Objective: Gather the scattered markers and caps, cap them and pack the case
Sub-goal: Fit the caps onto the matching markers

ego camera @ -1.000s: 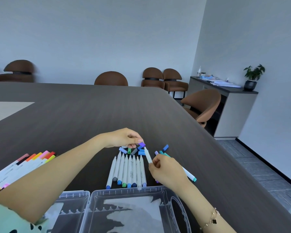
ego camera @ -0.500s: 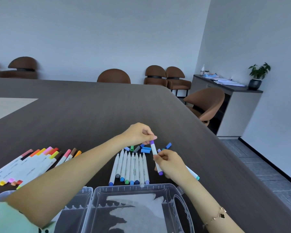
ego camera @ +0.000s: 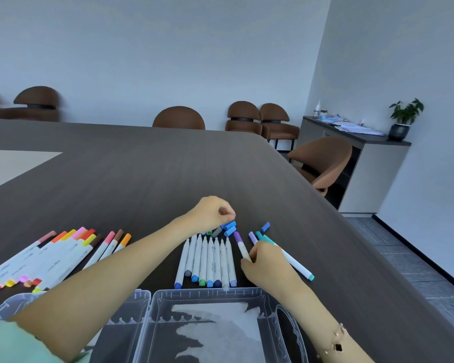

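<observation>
My right hand grips a white marker with a purple cap, low over the table beside a row of several uncapped markers. My left hand hovers with curled fingers at the far end of that row, its fingertips right at the loose blue caps. Whether it pinches one is hidden. Two capped markers, lilac and teal, lie under and right of my right hand. One blue cap lies apart. The clear plastic case stands open in front of me.
A fan of capped warm-coloured markers lies at the left on the dark table. The table's right edge runs diagonally close to my right hand. Brown chairs and a sideboard with a plant stand beyond.
The purple cap went onto the marker held by my right hand. That marker was then lowered towards the table, and my left hand let go and moved back over the loose caps.
</observation>
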Motion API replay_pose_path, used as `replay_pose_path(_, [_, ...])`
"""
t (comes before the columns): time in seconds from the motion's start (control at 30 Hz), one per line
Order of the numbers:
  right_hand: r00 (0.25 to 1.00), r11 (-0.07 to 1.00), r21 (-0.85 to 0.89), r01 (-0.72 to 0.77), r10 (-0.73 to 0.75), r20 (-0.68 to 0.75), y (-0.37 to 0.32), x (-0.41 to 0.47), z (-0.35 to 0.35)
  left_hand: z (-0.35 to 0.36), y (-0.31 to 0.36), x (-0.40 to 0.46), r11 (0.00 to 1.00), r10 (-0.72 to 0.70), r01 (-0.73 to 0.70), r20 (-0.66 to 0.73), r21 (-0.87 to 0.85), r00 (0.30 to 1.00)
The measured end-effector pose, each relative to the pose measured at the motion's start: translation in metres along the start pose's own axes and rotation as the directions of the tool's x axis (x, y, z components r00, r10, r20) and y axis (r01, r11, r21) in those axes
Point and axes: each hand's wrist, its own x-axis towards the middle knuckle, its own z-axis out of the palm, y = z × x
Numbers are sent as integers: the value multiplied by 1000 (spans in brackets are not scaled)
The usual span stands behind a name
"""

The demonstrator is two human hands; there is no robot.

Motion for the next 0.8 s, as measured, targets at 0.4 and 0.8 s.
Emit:
replay_pose_path(0.4, [976, 920, -348, 182, -211, -46, -13, 1, 12, -23, -42, -16, 982, -102, 86, 93, 166, 990])
replay_pose_path(0.8, [995, 983, -178, 44, -60, -85, -5, 3, -1, -32, -28, -20, 928, 29, -152, 340, 341, 940])
